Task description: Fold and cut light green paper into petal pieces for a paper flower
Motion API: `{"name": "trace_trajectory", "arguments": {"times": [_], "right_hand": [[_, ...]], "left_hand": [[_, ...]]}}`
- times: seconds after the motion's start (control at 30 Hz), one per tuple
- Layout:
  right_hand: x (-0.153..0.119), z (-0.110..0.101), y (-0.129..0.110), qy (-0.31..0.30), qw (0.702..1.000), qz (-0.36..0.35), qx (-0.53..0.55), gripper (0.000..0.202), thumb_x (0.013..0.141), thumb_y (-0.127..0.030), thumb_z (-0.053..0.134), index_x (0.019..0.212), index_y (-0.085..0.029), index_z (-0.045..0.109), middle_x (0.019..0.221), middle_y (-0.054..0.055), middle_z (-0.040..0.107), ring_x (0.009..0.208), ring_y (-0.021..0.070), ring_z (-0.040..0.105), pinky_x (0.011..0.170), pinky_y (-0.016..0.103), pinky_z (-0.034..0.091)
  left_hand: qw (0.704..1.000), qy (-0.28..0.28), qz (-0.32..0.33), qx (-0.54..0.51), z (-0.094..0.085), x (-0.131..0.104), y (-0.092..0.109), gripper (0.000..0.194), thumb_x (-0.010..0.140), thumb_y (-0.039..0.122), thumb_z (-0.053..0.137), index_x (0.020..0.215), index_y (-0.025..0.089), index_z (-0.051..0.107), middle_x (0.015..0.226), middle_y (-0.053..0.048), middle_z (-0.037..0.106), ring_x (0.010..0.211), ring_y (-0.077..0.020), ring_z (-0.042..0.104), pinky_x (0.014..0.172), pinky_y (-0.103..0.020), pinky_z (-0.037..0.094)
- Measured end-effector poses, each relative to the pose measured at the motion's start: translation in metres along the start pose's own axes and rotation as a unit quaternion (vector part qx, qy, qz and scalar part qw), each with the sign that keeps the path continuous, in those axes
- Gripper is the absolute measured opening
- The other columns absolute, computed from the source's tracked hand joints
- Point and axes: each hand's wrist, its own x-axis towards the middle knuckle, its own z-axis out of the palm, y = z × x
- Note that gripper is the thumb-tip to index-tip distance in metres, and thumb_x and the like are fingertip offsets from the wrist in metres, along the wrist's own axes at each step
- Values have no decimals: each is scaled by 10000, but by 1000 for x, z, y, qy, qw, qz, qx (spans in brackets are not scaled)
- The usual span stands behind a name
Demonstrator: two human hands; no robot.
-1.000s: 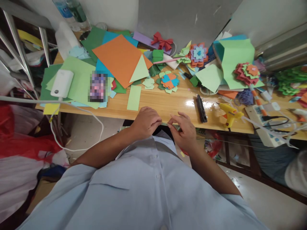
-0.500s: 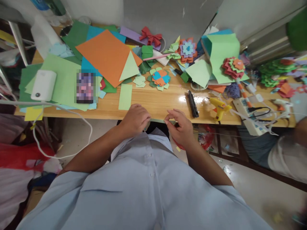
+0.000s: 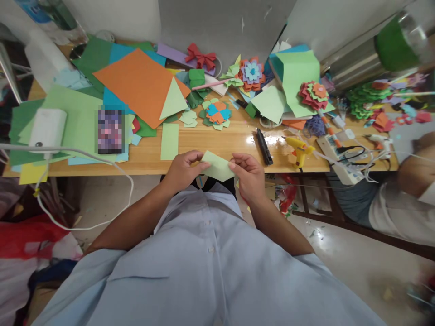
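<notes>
A small light green piece of paper point(image 3: 218, 166) is stretched between my two hands at the table's front edge. My left hand point(image 3: 185, 171) pinches its left end between thumb and fingers. The right end is pinched by my right hand point(image 3: 248, 175). Behind my left hand a light green paper strip point(image 3: 169, 141) lies on the table. A paper flower point(image 3: 218, 113) in orange, blue and green lies farther back. Right of my right hand are a black pen-like tool point(image 3: 264, 146) and a yellow glue gun point(image 3: 299, 150).
Coloured sheets, among them an orange sheet point(image 3: 139, 83), cover the left, with a phone point(image 3: 110, 131) and a white power bank point(image 3: 48, 129). A power strip point(image 3: 340, 160) with cables stands right. Another person's arm point(image 3: 416, 174) shows at the far right.
The green paper, barely visible at the table edge before, is now raised and spread flat between both hands. The camera view has shifted slightly to the right.
</notes>
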Motion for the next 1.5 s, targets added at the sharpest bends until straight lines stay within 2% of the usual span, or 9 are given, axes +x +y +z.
{"name": "trace_trajectory", "arguments": {"times": [0.1, 0.3, 0.53, 0.8, 0.97, 1.07, 1.2, 1.3, 1.5], "right_hand": [[-2, 3, 2, 1, 1000, 10, 6, 289, 776, -317, 879, 1027, -266, 745, 872, -23, 741, 793, 133, 659, 780, 298, 552], [-6, 2, 10, -32, 997, 68, -27, 375, 739, -402, 905, 1015, -243, 707, 816, -32, 729, 725, 132, 658, 678, 285, 579], [-8, 3, 14, -51, 990, 133, 1, 477, 696, -455, 929, 1068, -246, 716, 784, -42, 740, 694, 136, 665, 605, 278, 611], [-7, 8, 15, -70, 990, 125, 8, 301, 735, -469, 885, 887, -235, 770, 718, -40, 735, 593, 107, 605, 562, 240, 508], [-6, 12, 19, -4, 987, 159, 30, 314, 676, -434, 912, 811, -234, 712, 669, -51, 699, 537, 107, 586, 498, 236, 524], [-4, 15, 22, 29, 981, 175, 81, 344, 666, -409, 923, 815, -234, 667, 648, -62, 671, 542, 113, 617, 519, 251, 589], [-2, 16, 23, 40, 968, 196, 150, 394, 649, -350, 936, 794, -239, 586, 671, -69, 683, 575, 125, 664, 547, 264, 621], [-1, 16, 23, 30, 962, 215, 163, 403, 641, -337, 939, 798, -237, 581, 750, -47, 736, 654, 141, 718, 611, 275, 648], [-1, 16, 23, 1, 965, 216, 151, 379, 649, -340, 938, 911, -235, 684, 806, -42, 756, 663, 128, 704, 621, 261, 649]], "left_hand": [[999, 6, -34, 18, 1, 10, 5, 284, 884, 467, 704, 878, 190, 765, 809, -8, 732, 752, -170, 644, 712, -293, 512], [995, -15, -21, 100, -8, 38, 11, 243, 834, 416, 702, 827, 179, 752, 753, 12, 700, 686, -139, 576, 627, -265, 429], [986, -62, 9, 156, -9, 52, 14, 223, 841, 375, 658, 861, 180, 766, 775, 8, 725, 687, -140, 589, 622, -265, 418], [975, -97, 55, 194, -4, 55, 9, 219, 873, 366, 655, 939, 188, 765, 863, -14, 755, 781, -172, 655, 729, -300, 491], [932, 33, 200, 301, 1, 43, 14, 379, 902, 442, 715, 1193, 199, 713, 1260, -125, 733, 1210, -310, 637, 1099, -497, 443], [896, -25, 291, 334, 7, 24, 15, 410, 923, 515, 724, 1222, 237, 689, 1301, -125, 717, 1264, -331, 608, 1135, -539, 399], [854, -71, 340, 388, 16, 4, -7, 351, 965, 404, 700, 1286, 267, 658, 1428, -141, 664, 1377, -346, 548, 1144, -571, 392], [853, -48, 333, 399, 17, 2, -30, 257, 997, 259, 618, 1245, 303, 669, 1446, -108, 667, 1415, -303, 536, 1144, -565, 403], [842, -65, 366, 391, 10, 7, -51, 197, 1035, 237, 570, 1168, 307, 698, 1385, -56, 726, 1401, -243, 568, 1106, -485, 443]]}}
